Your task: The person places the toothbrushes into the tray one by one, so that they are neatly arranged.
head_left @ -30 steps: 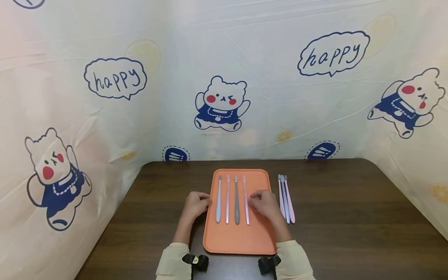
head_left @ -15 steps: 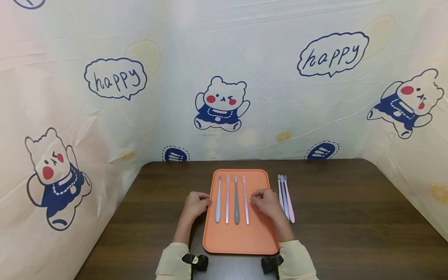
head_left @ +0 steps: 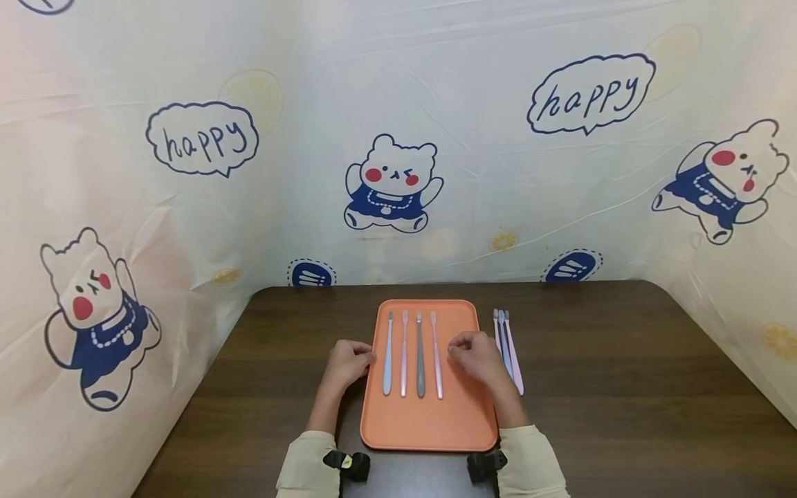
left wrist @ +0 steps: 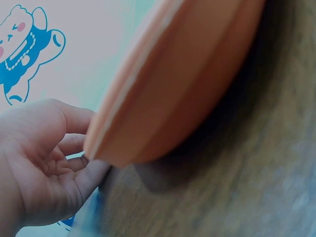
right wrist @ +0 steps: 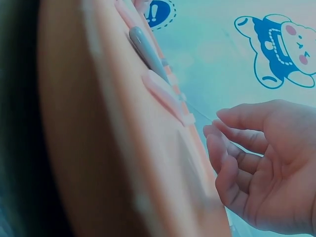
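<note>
- The flat orange rectangular tray with rounded corners (head_left: 429, 425) lies in front of you on the dark brown wood-grain tabletop (head_left: 623, 387).
- Your left hand (head_left: 349, 361) pinches the tray's left rim; that grip is closed on the edge between thumb and fingers, as your left wrist view confirms.
- Your right hand (head_left: 476, 356) is over the tray's right side, its fingers loosely bent; that grip is narrow and holds nothing.
- On the tray you have four slim toothbrushes side by side, heads pointing away from you: a light blue one (head_left: 388, 366), a pale pink one (head_left: 404, 366), a grey one (head_left: 420, 366) and a second pink one (head_left: 438, 373), which is the closest to your right hand.
- Just right of the tray, three loose toothbrushes (head_left: 517, 370), two pink with a bluish one between, lie close together; your right hand and wrist partly hide them.
- Behind the tabletop hangs a pale cloth printed with bears (head_left: 394, 183).
</note>
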A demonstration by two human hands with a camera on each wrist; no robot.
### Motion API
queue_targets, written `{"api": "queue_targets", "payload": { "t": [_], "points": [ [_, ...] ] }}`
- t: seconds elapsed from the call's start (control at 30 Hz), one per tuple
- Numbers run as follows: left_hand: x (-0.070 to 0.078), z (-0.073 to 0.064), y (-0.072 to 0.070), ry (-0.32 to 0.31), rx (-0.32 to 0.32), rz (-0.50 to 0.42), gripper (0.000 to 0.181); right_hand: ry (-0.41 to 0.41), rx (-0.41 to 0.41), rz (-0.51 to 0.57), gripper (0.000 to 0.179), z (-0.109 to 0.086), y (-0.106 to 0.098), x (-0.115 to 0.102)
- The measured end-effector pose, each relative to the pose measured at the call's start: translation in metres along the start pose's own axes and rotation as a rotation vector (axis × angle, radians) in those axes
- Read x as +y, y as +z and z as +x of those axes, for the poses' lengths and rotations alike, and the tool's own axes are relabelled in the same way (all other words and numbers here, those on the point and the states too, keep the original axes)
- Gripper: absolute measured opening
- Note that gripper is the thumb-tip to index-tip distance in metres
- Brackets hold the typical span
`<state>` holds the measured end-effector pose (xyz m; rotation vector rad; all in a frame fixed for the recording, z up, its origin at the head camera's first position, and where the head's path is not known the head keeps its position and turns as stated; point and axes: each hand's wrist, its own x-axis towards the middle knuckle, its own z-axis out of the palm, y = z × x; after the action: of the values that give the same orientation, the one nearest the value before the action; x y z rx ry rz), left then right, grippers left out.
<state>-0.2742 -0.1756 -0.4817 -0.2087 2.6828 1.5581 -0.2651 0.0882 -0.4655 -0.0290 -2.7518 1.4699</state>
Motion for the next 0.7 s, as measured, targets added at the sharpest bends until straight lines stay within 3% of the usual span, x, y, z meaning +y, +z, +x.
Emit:
{"api": "queue_targets", "payload": {
  "t": [0.33, 0.7],
  "points": [
    [-0.002, 0.000, 0.000, -0.011, -0.005, 0.009, 0.026, 0.018, 0.005, 0.021, 0.011, 0.000, -0.013, 0.003],
    [-0.003, 0.002, 0.000, -0.009, -0.005, 0.006, 0.026, 0.037, 0.035, -0.045, 0.019, -0.001, -0.034, 0.010]
  ]
}}
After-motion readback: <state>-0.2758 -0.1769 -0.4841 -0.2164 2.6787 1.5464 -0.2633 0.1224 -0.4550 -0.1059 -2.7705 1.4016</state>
